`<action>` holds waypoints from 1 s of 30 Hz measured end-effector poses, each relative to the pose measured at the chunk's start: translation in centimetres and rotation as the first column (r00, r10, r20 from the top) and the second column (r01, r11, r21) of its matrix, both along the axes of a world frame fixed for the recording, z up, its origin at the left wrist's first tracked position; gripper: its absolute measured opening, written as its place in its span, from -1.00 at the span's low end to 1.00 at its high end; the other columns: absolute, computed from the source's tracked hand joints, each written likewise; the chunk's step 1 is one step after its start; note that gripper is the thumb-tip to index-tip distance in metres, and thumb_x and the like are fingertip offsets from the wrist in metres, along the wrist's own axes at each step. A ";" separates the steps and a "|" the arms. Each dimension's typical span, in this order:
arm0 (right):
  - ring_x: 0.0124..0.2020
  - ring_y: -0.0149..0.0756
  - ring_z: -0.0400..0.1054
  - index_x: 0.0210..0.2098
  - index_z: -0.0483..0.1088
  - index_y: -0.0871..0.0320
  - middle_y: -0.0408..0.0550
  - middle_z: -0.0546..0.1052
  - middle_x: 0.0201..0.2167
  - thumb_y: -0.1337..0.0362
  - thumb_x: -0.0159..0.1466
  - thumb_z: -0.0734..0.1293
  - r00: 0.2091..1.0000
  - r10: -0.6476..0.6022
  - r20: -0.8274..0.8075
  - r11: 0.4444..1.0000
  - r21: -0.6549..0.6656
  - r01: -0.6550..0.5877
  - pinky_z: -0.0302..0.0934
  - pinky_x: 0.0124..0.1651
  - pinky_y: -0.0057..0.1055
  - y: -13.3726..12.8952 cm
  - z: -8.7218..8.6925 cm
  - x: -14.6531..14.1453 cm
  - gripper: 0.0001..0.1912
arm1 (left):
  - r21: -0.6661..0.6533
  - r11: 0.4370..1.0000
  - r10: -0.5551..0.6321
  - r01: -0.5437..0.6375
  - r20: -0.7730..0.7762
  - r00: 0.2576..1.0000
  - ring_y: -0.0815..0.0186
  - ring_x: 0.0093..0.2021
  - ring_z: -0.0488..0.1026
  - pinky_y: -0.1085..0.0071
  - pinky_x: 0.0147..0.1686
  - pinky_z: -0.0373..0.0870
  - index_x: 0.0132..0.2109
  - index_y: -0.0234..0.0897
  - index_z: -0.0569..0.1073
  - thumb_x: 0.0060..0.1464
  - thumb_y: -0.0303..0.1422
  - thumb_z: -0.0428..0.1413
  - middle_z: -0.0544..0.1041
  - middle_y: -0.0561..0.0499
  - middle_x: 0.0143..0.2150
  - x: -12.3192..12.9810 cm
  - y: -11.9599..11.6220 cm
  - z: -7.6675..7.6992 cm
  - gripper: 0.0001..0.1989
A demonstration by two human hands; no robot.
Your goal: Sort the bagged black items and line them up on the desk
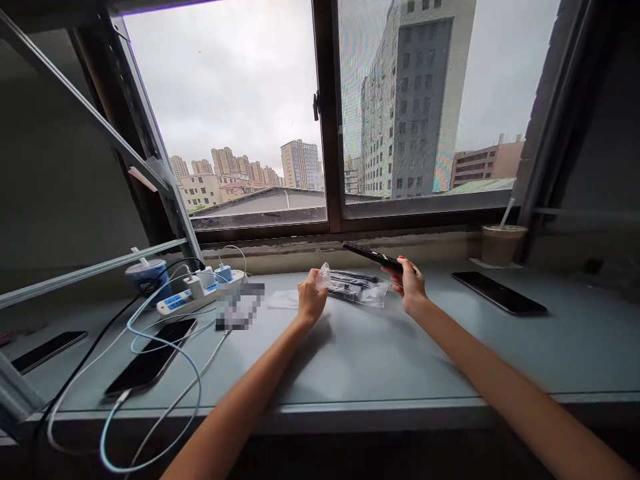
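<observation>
My left hand [312, 300] is closed on the gathered end of a clear plastic bag [374, 295], just above the table. Several dark, slim pieces show through the bag; their kind is unclear. Held up in my right hand [412, 287] is a thin, flat black object [369, 254], seen nearly edge-on and tilted, its far end pointing left toward the window. Small light marks show on its side, but its kind cannot be made out. The fingers of my right hand wrap its near end. It is above the bag and apart from it.
A black phone [499, 292] lies to the right, before a lidded cup with a straw [502, 244]. Leftward are a power strip [175, 303] with chargers, looping cables, a charging phone [151, 357], another phone [50, 351] and a blue cup [148, 277]. A metal frame [95, 270] crosses the left side.
</observation>
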State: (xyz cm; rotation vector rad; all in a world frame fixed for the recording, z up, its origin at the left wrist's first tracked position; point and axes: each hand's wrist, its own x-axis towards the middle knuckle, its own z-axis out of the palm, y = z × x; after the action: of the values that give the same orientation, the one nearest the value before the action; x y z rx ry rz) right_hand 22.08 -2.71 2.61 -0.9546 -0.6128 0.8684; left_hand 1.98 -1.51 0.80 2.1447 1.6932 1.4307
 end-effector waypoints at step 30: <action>-0.66 -0.36 0.32 -0.42 0.19 0.09 -0.27 0.32 -0.68 0.09 0.04 0.32 0.698 -0.057 0.714 0.975 0.191 -0.116 0.09 -0.60 -0.49 -2.5 0.5 -1.8 -0.73 | 0.106 0.984 -0.072 0.141 -0.489 0.869 0.26 -0.22 0.36 0.30 -0.05 0.14 -0.35 -0.23 0.40 -0.08 -0.34 0.11 0.46 0.02 -0.29 0.7 -0.8 -0.3 -0.91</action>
State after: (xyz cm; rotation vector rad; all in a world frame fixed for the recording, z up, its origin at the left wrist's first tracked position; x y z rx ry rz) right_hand 20.26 -5.22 3.15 -1.0709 -1.3815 0.4014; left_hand 2.64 -2.33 0.54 2.8119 1.6005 1.0652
